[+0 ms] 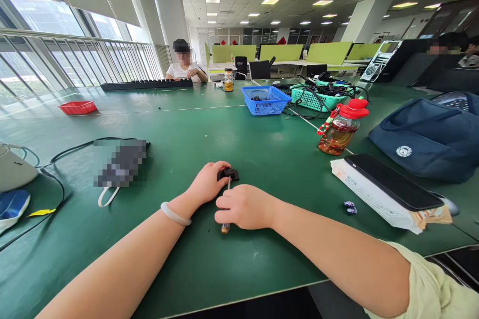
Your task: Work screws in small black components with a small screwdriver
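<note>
Small black part was pinned on the green table, front and centre, by the left hand: fingers curled narrowly around its left side. Screwdriver was gripped in the right hand, fingers folded shut around the handle, shaft pointed away at the part; whether the tip was seated could not be told. Count: one part, one screwdriver, one white wristband on the left wrist, one red tray, one blue basket, one red-lidded bottle, one navy bag, one black phone laid on a white packet. Two small purple-wrapped pieces were seen just left of the packet. Labels: a round white emblem was carried on the bag, print on the packet; neither could be read.
</note>
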